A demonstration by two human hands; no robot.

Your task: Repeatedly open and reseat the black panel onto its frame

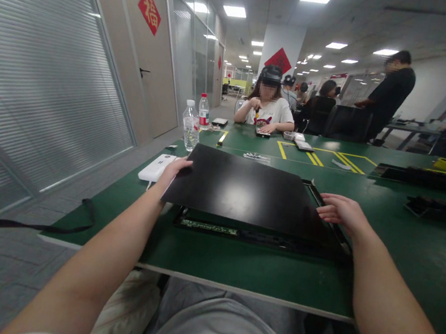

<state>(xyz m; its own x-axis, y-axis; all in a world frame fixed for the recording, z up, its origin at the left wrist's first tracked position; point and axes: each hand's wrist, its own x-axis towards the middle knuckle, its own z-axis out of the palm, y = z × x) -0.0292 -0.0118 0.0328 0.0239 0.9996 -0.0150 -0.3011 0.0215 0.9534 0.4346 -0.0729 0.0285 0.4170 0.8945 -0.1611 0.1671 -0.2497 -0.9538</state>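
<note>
A glossy black display panel (240, 187) is tilted, its left side raised above a black frame (249, 236). A green circuit board strip (209, 227) shows along the frame's near edge. My left hand (176, 169) is closed on the panel's left edge, thumb on top and the other fingers mostly hidden beneath. Beside the panel's right end, my right hand (341, 212) is over the frame's right side with its fingers stretched out toward the panel. Whether its fingertips touch the panel, I cannot tell.
On the green table (247, 272), a white device (157, 168) lies left of the panel. Two plastic bottles (191, 126) stand behind it. A co-worker (266, 103) sits across the table. Dark long parts (435, 207) lie at the right. A black strap (79, 222) crosses the left edge.
</note>
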